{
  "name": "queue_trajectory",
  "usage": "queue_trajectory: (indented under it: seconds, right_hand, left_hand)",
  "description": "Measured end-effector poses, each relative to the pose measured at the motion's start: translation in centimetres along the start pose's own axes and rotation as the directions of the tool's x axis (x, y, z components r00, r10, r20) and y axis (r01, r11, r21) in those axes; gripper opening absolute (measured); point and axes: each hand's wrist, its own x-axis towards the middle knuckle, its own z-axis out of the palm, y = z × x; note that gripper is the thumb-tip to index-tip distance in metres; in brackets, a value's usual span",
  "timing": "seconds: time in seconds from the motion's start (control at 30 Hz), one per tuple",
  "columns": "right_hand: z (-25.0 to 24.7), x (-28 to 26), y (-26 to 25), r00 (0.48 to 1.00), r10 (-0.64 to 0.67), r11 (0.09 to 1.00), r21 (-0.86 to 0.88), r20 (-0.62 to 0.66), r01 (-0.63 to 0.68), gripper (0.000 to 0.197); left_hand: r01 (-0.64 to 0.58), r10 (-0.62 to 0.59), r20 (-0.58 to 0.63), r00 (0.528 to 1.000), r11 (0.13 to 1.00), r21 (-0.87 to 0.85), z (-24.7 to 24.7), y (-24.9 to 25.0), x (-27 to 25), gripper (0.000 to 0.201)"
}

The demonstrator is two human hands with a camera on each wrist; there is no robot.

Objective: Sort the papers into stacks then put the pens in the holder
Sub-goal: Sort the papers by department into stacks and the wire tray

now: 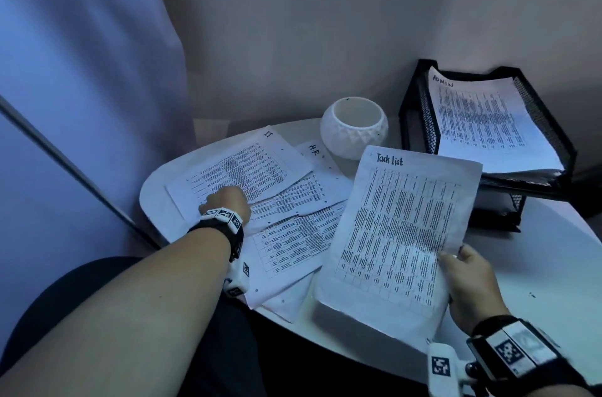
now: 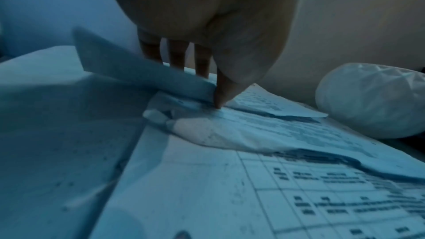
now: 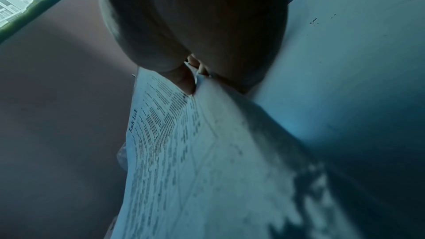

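Papers lie fanned and overlapping on the white tabletop, printed tables face up, text too small to read. Handwritten headers legible on two: "IT" sheet on top at the far left, "HR" sheet partly under it. Lower sheets in the pile are mostly covered, headers hidden.

"Task List" sheet is off the pile, held up tilted at the right. Right hand grip: thumb on the printed face, fingers behind, pinching the lower right corner. Right wrist view confirms the pinch; the rest of that frame is dark and blurred, fingers largely hidden behind the sheet.

Left hand rests on the pile at the "IT" sheet. From the head view its fingers are hidden behind the knuckles. Left wrist view shows the thumb tip pressing down on the papers and the fingers behind a raised sheet edge. Looks like a pinch on that edge, but the view is blurred.

Black mesh tray at the far right holds a stack headed "ADMIN"; the lower tier is mostly hidden. White faceted holder stands between the pile and the tray, only its near wall and rim visible inside.
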Motion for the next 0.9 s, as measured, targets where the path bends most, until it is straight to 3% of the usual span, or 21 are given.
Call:
queue_trajectory:
  seconds: [0.13,0.23,0.3,0.47,0.6,0.73,0.8,0.9]
  right_hand:
    - [-0.1,-0.4,0.2,1.0,0.021,0.999,-0.029,-0.001,-0.021,0.016]
    - [0.1,-0.8,-0.3,0.999,0.039,0.999,-0.026,0.009,-0.039,0.014]
    - [0.6,-1.1,-0.3,0.999,0.044,0.999,-0.013,0.019,-0.044,0.016]
    - [1.9,-2.1,0.6,0.992,0.114,0.984,0.133,0.059,-0.121,0.028]
    - [1.6,-3.6,0.4,0.978,0.153,0.943,0.273,0.144,-0.188,0.039]
    - [0.7,-4.2,-0.6,0.958,0.209,0.884,0.382,0.195,-0.271,0.035]
    - [0.3,-4.2,-1.0,0.946,0.209,0.875,0.384,0.249,-0.295,0.048]
    - [-0.3,-3.9,-1.0,0.947,0.191,0.909,0.317,0.259,-0.27,0.058]
  left_hand:
    - [0.002,0.0,0.017,1.0,0.991,-0.132,-1.5,0.4,0.3,0.014]
    - [-0.138,0.141,0.002,0.99,0.972,-0.192,-3.9,3.3,-1.9,0.011]
    - [-0.264,0.278,0.057,0.959,0.948,-0.18,-4.9,6.0,-4.6,0.012]
    - [-0.542,0.555,0.196,0.808,0.832,-0.118,-3.9,12.1,-13.5,0.016]
    - [-0.677,0.677,0.357,0.643,0.721,-0.148,-1.0,14.8,-18.9,0.024]
    - [-0.745,0.735,0.441,0.515,0.638,-0.194,1.0,15.7,-21.7,0.032]
    - [-0.755,0.756,0.465,0.46,0.609,-0.243,1.4,15.9,-22.2,0.031]
    - [-0.688,0.743,0.507,0.436,0.639,-0.344,1.3,15.9,-21.4,0.031]
